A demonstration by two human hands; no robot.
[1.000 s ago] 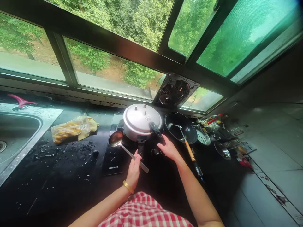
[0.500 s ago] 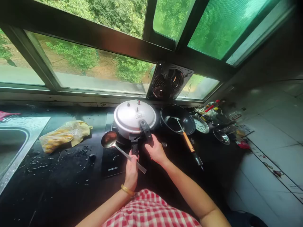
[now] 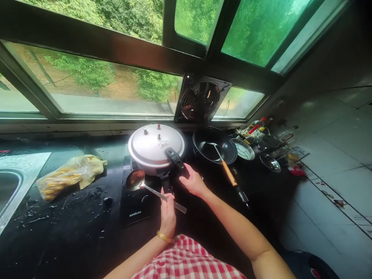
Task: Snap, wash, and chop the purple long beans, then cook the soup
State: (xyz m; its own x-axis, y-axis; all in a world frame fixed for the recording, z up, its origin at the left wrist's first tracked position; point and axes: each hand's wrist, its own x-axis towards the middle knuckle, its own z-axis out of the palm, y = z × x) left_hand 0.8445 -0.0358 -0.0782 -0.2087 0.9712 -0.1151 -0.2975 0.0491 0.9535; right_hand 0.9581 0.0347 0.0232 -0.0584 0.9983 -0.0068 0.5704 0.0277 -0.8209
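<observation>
A silver pressure cooker (image 3: 154, 149) with its lid on stands on a black induction cooktop (image 3: 135, 201). My right hand (image 3: 193, 181) is closed on the lid's black handle (image 3: 174, 159). My left hand (image 3: 167, 211) grips the cooker's lower black handle (image 3: 166, 185) together with the shaft of a metal ladle (image 3: 135, 179). The ladle's bowl lies over the cooktop, left of the cooker. A gold bangle sits on my left wrist.
A black wok (image 3: 215, 149) with a wooden-handled spatula (image 3: 228, 172) stands right of the cooker. Bottles, lids and small pans (image 3: 261, 149) crowd the far right. A plastic bag of yellow food (image 3: 68, 175) lies left on the wet black counter, beside a steel sink (image 3: 14, 182). A window fan (image 3: 200, 100) is behind.
The lid handle under my right hand has swung left, closer to the lower handle held by my left hand. The view has shifted to the right.
</observation>
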